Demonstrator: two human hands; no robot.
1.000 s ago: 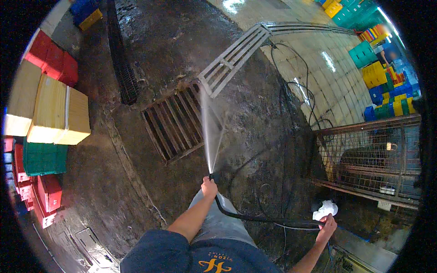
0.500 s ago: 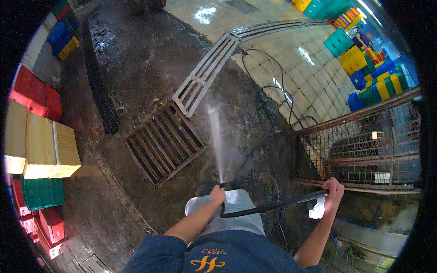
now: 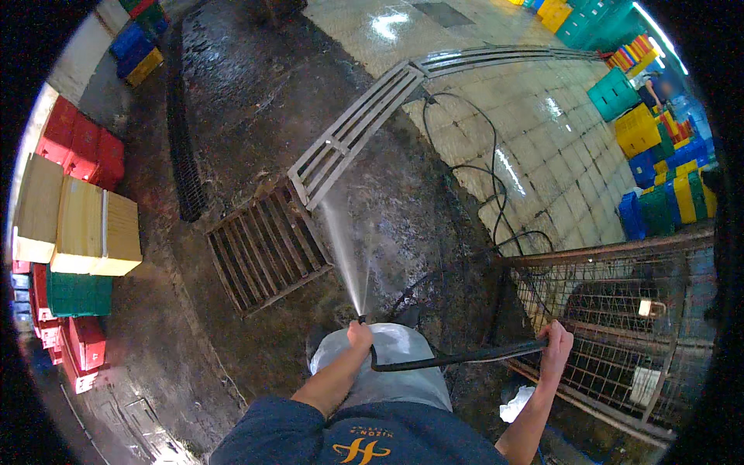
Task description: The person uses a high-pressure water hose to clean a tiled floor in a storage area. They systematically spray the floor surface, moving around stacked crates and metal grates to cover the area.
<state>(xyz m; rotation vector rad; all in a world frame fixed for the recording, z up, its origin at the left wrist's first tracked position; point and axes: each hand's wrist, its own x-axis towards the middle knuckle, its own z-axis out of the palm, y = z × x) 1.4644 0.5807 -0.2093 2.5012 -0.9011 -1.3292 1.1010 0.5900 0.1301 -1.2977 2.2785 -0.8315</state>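
Observation:
My left hand (image 3: 359, 335) is closed round the front end of a black hose (image 3: 449, 359), by its nozzle (image 3: 362, 318). A white water jet (image 3: 341, 252) sprays from the nozzle, up and slightly left across the wet floor. The jet reaches the near end of a pale metal slatted channel cover (image 3: 364, 128), beside a rusty drain grate (image 3: 267, 249). From the left hand the hose bends and runs to the right across my light apron (image 3: 403, 345). My right hand (image 3: 556, 341) is wrapped round it farther along, in front of a wire mesh gate.
The rusty mesh gate (image 3: 612, 310) stands close on the right. A dark hose (image 3: 496, 178) loops over pale tiles. Red crates (image 3: 81, 143), yellowish boxes (image 3: 85, 221) and a green crate (image 3: 81, 294) line the left. A person (image 3: 659, 93) stands among coloured crates (image 3: 637, 130) at far right.
The jet has swung left, from the bare floor to the end of the channel cover. My view has shifted, and the right hand sits slightly lower. Both hands keep their hold on the hose.

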